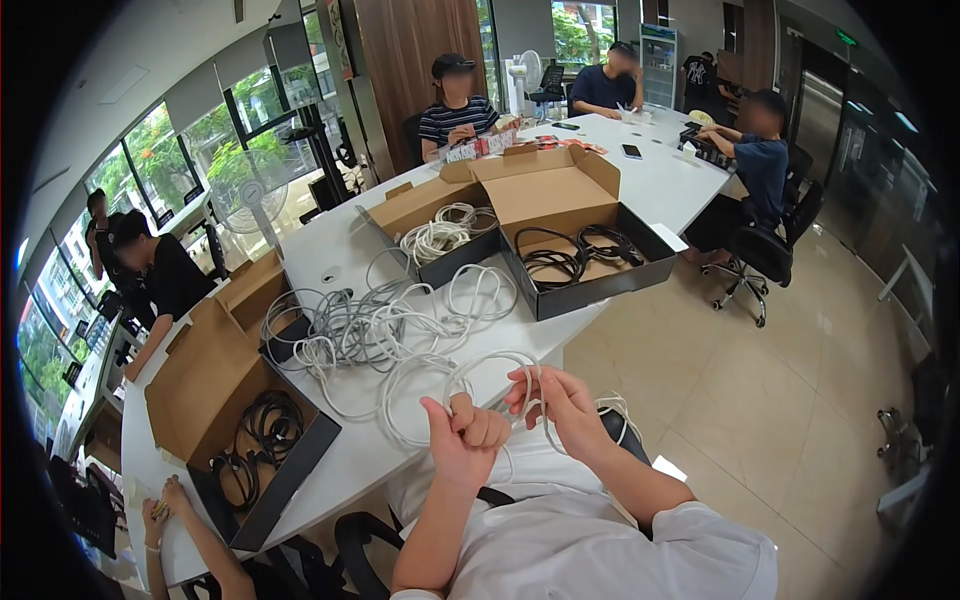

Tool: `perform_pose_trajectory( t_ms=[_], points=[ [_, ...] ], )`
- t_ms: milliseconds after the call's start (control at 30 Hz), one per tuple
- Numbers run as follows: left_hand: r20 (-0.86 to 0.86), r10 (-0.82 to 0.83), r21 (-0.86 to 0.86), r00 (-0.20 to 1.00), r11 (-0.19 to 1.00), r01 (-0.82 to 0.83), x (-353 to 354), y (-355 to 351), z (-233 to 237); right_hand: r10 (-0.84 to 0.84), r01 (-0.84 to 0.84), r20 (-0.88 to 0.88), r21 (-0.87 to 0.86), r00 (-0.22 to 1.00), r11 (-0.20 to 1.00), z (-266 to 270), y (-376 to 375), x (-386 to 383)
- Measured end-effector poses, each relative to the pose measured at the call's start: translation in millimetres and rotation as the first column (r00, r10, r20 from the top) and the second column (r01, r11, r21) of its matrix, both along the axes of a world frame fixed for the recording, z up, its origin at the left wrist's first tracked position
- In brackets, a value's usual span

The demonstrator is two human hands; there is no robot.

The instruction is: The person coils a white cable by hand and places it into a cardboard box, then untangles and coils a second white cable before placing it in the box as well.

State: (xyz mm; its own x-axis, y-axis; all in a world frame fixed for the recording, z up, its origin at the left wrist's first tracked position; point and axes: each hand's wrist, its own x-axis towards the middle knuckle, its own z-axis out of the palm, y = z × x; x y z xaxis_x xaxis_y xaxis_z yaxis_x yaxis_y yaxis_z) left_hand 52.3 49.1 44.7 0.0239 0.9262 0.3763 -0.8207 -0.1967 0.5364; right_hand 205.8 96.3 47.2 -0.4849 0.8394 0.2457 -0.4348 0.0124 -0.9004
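Head view, left hand (pixel 470 436) and right hand (pixel 556 408), grip holding looped white cable (pixel 490 354)

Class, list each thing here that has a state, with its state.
Left hand: closed on white cable
Right hand: fingers closed on white cable
White cable: looped, held
Cable heap: tangled
Left box: open
Middle box: open
Right box: open
Black cables: coiled
Smartphone: lying flat
Exit sign: lit
Far fan: cannot tell if running
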Motion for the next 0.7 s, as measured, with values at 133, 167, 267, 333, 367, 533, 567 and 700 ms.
perform_pose_trajectory(
  t_ms=[133,167,267,333,367,533,567,700],
  points=[
    [-0.337,0.051,0.135,0.94,0.991,-0.006,4,-7,-9,-0.047,0.045,0.028,0.074,0.999,0.996,-9,3,-7],
    [-0.441,0.044,0.198,0.897,0.979,0.05,4,-8,-9,-0.062,0.06,0.023,0.073,0.998,0.996,-11,3,-6],
    [-0.526,-0.019,0.22,0.85,0.963,0.158,12,-9,-16,-0.05,0.05,0.015,-0.01,0.999,0.999,-11,3,-6],
    [-0.545,0.019,0.189,0.838,0.977,0.1,26,-21,10,-0.109,0.11,0.024,-0.018,0.994,0.994,-8,1,-4],
    [-0.513,-0.027,0.141,0.858,0.983,0.115,27,-25,16,-0.155,0.155,0.034,0.01,0.987,0.988,-6,2,-4],
    [-0.239,-0.241,-0.033,0.941,0.97,0.24,13,-19,15,-0.161,0.156,0.041,0.092,0.986,0.983,-7,8,2],
    [-0.21,-0.262,0.021,0.942,0.962,0.272,12,-17,10,-0.186,0.181,0.031,0.122,0.982,0.976,-6,8,0],
    [-0.129,-0.362,0.121,0.923,0.918,0.378,10,-9,-4,-0.244,0.24,0.001,0.183,0.97,0.953,-4,10,-2]
  ],
)
